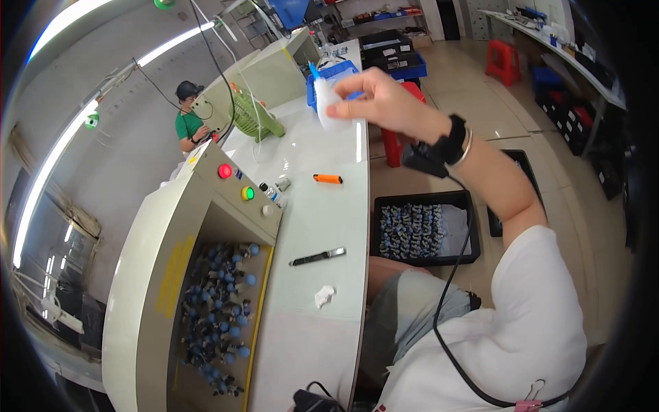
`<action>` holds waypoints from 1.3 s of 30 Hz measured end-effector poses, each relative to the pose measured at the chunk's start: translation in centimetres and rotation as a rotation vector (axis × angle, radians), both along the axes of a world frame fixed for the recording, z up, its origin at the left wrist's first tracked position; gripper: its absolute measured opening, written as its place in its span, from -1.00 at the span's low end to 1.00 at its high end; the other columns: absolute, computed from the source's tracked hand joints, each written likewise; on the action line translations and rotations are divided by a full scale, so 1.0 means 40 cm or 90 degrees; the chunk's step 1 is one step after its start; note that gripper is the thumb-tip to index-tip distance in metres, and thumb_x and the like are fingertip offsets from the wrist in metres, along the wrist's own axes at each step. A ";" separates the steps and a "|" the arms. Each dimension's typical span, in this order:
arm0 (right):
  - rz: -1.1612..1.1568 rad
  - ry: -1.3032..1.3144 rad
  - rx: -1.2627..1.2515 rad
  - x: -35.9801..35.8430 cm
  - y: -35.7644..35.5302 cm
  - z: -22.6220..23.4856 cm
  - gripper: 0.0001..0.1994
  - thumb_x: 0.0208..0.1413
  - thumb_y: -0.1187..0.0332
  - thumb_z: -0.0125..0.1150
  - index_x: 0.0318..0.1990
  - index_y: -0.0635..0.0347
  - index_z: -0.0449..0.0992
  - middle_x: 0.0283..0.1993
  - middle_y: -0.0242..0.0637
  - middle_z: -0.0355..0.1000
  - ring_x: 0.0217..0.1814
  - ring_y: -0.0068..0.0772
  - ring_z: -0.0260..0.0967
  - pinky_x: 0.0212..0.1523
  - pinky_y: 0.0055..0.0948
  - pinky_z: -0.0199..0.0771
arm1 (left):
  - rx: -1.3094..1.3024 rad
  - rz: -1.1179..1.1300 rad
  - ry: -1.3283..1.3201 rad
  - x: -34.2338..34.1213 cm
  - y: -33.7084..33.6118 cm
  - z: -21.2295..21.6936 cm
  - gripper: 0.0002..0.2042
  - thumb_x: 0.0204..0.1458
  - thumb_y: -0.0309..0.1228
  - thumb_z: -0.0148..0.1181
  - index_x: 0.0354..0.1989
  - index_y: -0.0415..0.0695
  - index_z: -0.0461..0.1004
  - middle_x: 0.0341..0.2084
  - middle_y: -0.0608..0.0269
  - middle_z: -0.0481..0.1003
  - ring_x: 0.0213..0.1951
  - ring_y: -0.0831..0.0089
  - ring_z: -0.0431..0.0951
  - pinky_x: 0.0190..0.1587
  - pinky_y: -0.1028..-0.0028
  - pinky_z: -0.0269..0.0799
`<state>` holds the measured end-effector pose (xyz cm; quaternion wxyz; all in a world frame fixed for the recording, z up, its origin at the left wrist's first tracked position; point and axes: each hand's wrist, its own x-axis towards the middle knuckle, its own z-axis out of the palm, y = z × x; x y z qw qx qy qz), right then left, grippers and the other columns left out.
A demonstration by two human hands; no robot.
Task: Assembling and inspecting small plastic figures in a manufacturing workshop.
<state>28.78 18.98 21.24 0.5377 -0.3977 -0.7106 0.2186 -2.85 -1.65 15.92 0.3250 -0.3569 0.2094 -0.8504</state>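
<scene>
by the table edge (365,226), the right hand (377,103) holds a bottle (326,99) aloft.

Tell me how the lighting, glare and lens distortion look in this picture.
Head view: the long white tube lights look overexposed, those near the left rim bowed by the fisheye; head view: bright glare patches on the glossy pale tabletop; head view: the white plastic bottle with a blue tip looks washed out, and the picture's rim falls to black.

White bottle (327,104), blue tip (313,69); green fan (250,120); red stool (503,63).
</scene>
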 end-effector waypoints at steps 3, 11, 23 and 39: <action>0.047 0.034 -0.023 -0.007 0.080 -0.071 -0.77 -0.08 0.35 0.26 -0.31 0.32 0.48 -0.39 -0.36 0.43 -0.34 -0.64 0.34 -0.25 -0.59 0.32 | -0.118 -0.116 0.174 0.066 0.101 -0.023 -0.75 0.05 -0.32 -0.01 -0.19 -0.21 0.41 -0.17 0.12 0.45 -0.07 0.26 0.41 -0.07 0.18 0.33; 0.043 -0.017 -0.066 0.113 0.286 -0.139 -0.71 -0.11 0.22 0.27 -0.30 0.24 0.47 -0.34 -0.33 0.41 -0.33 -0.51 0.28 -0.26 -0.52 0.26 | -0.869 0.262 0.928 0.167 0.353 -0.089 -0.70 -0.11 -0.40 0.07 -0.15 -0.17 0.43 -0.16 0.03 0.43 -0.08 0.16 0.43 -0.07 0.24 0.26; -0.065 0.183 -0.390 0.318 0.153 -0.139 -0.77 -0.05 0.35 0.26 -0.23 0.23 0.46 -0.31 -0.40 0.44 -0.31 -0.70 0.33 -0.30 -0.64 0.34 | -1.387 0.169 0.965 0.282 0.508 0.064 -0.68 0.04 -0.31 -0.04 -0.02 -0.08 0.37 -0.08 -0.06 0.38 0.06 0.00 0.28 0.08 0.10 0.11; -0.410 0.163 -0.306 0.653 0.166 0.147 -0.80 -0.04 0.40 0.22 -0.27 0.31 0.47 -0.31 -0.36 0.46 -0.28 -0.62 0.37 -0.23 -0.60 0.37 | -1.738 -0.004 1.035 0.183 0.345 -0.117 -0.49 0.01 -0.08 -0.06 -0.08 -0.33 0.35 -0.27 -0.18 0.45 -0.19 0.00 0.47 -0.10 0.25 0.35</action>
